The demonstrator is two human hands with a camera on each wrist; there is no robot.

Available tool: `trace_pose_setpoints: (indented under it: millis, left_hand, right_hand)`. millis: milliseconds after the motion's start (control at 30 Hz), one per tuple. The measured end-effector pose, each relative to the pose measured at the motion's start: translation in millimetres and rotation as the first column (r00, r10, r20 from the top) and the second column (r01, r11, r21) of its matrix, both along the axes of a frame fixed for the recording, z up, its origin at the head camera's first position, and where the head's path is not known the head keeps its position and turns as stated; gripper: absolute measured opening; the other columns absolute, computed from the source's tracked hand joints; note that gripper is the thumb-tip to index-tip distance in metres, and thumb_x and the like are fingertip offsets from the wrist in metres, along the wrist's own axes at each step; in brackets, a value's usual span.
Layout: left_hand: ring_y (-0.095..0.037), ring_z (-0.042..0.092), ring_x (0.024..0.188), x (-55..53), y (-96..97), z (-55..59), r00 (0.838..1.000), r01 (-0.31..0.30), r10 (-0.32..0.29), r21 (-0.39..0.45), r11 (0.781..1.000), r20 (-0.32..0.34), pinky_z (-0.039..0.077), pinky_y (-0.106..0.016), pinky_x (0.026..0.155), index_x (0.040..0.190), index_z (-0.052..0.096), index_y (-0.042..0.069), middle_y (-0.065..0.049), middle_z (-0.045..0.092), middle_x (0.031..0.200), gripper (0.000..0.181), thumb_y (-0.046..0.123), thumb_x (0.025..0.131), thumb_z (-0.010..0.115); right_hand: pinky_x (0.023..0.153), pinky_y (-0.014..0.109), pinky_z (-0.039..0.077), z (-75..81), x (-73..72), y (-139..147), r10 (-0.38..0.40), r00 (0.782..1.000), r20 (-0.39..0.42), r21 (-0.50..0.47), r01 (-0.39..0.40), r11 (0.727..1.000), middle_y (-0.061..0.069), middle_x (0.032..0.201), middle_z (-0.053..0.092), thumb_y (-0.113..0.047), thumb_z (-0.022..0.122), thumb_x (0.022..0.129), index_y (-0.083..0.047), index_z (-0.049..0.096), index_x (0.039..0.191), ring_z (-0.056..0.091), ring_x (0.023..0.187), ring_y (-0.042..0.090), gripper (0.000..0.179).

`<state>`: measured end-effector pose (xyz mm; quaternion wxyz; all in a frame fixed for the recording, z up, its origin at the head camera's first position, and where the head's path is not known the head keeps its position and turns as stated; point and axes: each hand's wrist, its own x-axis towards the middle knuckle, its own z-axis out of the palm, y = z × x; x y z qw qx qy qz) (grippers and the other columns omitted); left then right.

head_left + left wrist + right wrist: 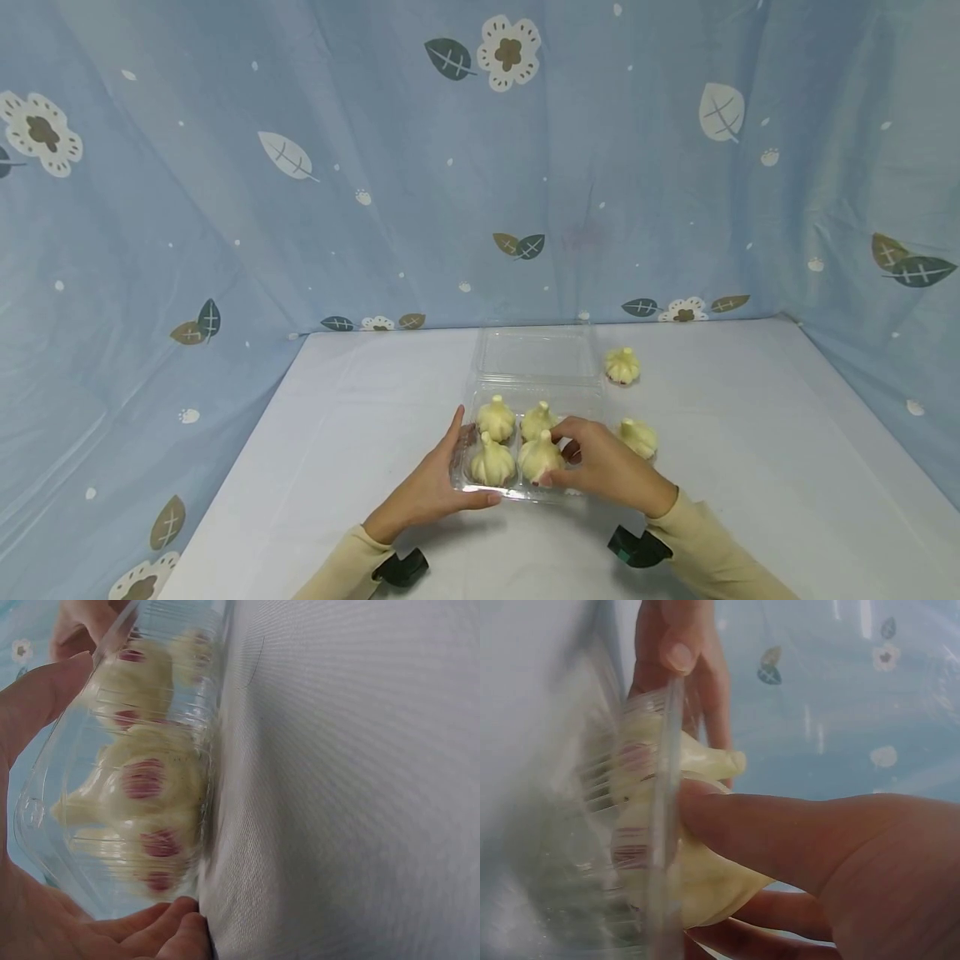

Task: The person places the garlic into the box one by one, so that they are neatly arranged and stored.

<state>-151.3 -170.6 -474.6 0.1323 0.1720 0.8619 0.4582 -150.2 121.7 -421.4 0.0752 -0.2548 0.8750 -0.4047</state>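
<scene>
A clear plastic clamshell box [513, 493] lies with its lid [536, 352] folded back, garlic bulbs standing in its compartments. My left hand [431, 487] grips the box's near left corner, thumb [45, 694] on the rim and fingers [161, 937] low against the side. My right hand [611, 468] pinches the near right garlic bulb [540, 457] between thumb and fingers, down inside its compartment. Beside it sit a near left bulb [492, 461], a far left bulb [496, 417] and a far right bulb [537, 421], which the right hand partly covers.
A loose garlic bulb [637, 437] lies just behind the right hand, partly hidden by it. Another bulb [622, 366] rests farther back, right of the lid. The white table [360, 392] ends at a blue patterned curtain [420, 167].
</scene>
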Motion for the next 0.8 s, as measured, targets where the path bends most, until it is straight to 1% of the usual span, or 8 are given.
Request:
trace_pose_setpoints:
  millis: [233,500,800]
  left_hand:
    - [-0.034,0.031,0.157,-0.6,0.3,0.1,1.0,0.002,-0.002,0.004,1.0,0.001,0.028,-0.062,0.125,0.168,-0.005,0.015,-0.011,0.037,0.167,0.135,0.047,0.077,0.09]
    - [-0.033,0.031,0.157,0.1,0.8,0.5,1.0,0.001,-0.001,0.009,1.0,0.008,0.028,-0.061,0.125,0.168,-0.005,0.014,-0.011,0.037,0.167,0.135,0.047,0.077,0.09]
    - [-0.033,0.031,0.157,-0.8,0.7,0.3,1.0,0.002,-0.002,0.004,1.0,0.006,0.029,-0.061,0.125,0.168,-0.005,0.015,-0.01,0.036,0.167,0.135,0.047,0.077,0.09]
  right_hand:
    - [0.071,0.023,0.058,-4.8,-0.2,-2.5,-0.005,1.0,0.03,0.023,0.004,1.0,0.004,0.103,0.068,-0.019,0.09,0.081,0.005,0.07,0.114,0.07,0.085,0.016,0.046]
    - [0.069,0.022,0.057,-7.3,-0.7,-3.3,0.0,0.999,0.039,0.036,-0.001,0.999,0.008,0.106,0.069,-0.018,0.09,0.08,0.003,0.07,0.113,0.07,0.083,0.014,0.043]
    - [0.069,0.021,0.056,-9.7,-2.9,-2.5,0.005,0.999,0.051,0.038,-0.007,0.999,0.008,0.105,0.07,-0.02,0.091,0.08,0.001,0.071,0.112,0.07,0.084,0.015,0.043]
